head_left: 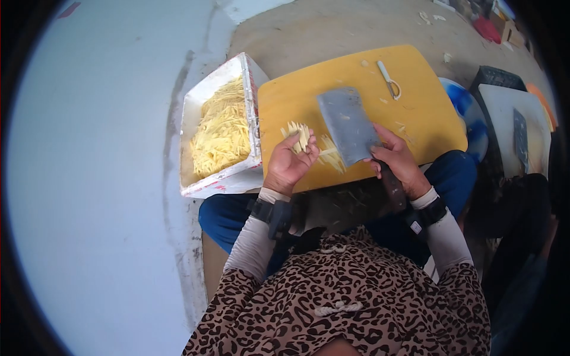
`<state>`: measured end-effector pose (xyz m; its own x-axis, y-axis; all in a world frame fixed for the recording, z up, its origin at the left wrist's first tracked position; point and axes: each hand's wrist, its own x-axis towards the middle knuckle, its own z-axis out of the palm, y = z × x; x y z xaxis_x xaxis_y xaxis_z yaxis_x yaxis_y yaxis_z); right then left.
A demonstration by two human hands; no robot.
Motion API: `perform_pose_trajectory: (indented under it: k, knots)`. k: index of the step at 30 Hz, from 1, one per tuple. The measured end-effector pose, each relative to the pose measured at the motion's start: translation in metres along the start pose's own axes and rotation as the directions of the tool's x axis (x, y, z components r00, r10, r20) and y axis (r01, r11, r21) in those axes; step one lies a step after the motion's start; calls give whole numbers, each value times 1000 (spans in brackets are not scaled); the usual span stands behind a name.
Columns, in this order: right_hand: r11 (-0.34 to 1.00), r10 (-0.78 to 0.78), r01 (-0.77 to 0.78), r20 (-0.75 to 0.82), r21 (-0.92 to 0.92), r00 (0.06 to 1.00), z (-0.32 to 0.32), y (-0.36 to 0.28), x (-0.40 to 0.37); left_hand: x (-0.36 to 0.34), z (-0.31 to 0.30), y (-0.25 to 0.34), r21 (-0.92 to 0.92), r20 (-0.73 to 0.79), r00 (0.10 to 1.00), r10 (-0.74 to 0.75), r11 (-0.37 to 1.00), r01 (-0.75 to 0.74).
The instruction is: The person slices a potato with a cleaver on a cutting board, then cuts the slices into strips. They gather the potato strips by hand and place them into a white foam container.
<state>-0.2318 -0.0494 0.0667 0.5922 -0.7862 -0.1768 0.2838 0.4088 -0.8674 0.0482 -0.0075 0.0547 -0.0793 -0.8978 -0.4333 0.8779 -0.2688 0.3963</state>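
Observation:
My left hand (pixel 286 165) is turned palm up, its fingers curled around a small bunch of pale yellow vegetable strips (pixel 300 135). My right hand (pixel 399 161) grips a cleaver (pixel 347 126) where the dark handle meets the broad grey blade. The blade lies over the yellow cutting board (pixel 356 68), tilted with its far end pointing away from me. Between the blade and my left hand, more cut strips (pixel 330 155) are on the board. To the left stands a white box (pixel 222 185) holding a heap of shredded yellow strips (pixel 222 133).
A peeler (pixel 388 79) with a white handle lies near the board's far right. Beyond the board's right edge are a blue and white basin (pixel 466 110) and a white board (pixel 499 110) carrying another cleaver (pixel 521 139). A person's dark-clothed leg (pixel 516 219) shows there.

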Motion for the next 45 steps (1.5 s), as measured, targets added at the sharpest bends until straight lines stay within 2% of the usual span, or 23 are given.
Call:
perform_pose_trajectory:
  k: [8,10,14,16,19,23,25,27,28,29,30,32,33,35,36,37,38,39,40,41,42,43,45]
  knots:
    - [999,29,-30,-46,-19,999,1,1,0,-4,-4,11,6,37,999,-18,1000,18]
    - [1000,25,-25,-11,-10,1000,3,1,2,-2,-5,1,129,-66,995,-77,988,85]
    - [999,35,-35,-3,-12,999,8,1,1,0,7,-30,152,-87,991,-98,982,110]
    - [1000,16,-15,23,-6,1000,7,2,3,-4,19,-42,219,-169,985,-23,974,60]
    - [999,-24,23,-27,-36,999,5,3,6,3,7,-34,224,-65,995,-72,971,85]
    - [999,-31,27,-113,-32,993,-3,2,5,4,-9,5,280,-53,997,-62,957,74]
    - [1000,-29,26,-157,-17,987,-6,1,3,2,-19,47,261,-93,995,25,965,0]
    - [999,-33,30,-163,-21,986,-7,0,1,-2,-37,110,68,32,995,94,993,-96]
    - [999,-39,34,-174,-33,984,-7,-1,-1,-8,-15,122,16,-293,918,268,961,-276]
    - [999,-38,34,-168,-29,985,-5,-1,-2,-16,5,130,24,-589,714,380,890,-454]
    - [999,-30,22,-186,-46,982,-4,-2,-3,-18,-9,134,27,-587,711,386,888,-460]
    - [998,-26,14,-202,-58,979,-1,-5,-4,-25,-32,130,547,-397,618,678,716,-434]
    - [997,-36,22,-201,-68,979,0,-6,-4,-26,-25,125,255,-502,717,483,875,-411]
    - [997,-40,24,-202,-80,979,0,-4,-4,-5,-78,123,254,-414,844,340,934,-252]
    - [993,-49,26,-195,-115,980,0,-4,-4,-8,-80,108,658,-83,916,393,711,-246]
    - [988,-58,29,-185,-153,981,0,-4,-4,-11,-76,87,892,238,933,271,320,-320]
    - [987,-55,26,-180,-160,982,0,-4,-4,-15,-41,62,915,7,957,290,384,-123]
    - [977,-75,33,-194,-209,978,-1,-2,-4,-18,-9,41,891,-223,931,289,449,74]
    - [966,-95,39,-210,-256,973,-1,-1,-5,-14,-9,32,889,-224,931,287,452,74]
    - [965,-93,35,-215,-259,972,-1,-1,-7,-11,-9,25,990,-138,946,295,46,131]
    - [950,-105,32,-220,-311,970,-2,-1,-10,-8,-8,18,916,-54,964,261,-371,152]
    - [932,-117,28,-227,-361,967,-3,-1,-13,-7,-5,10,917,-53,967,249,-372,146]
    - [922,-125,21,-246,-386,961,-8,3,-20,-10,-2,-8,788,24,967,253,-600,137]
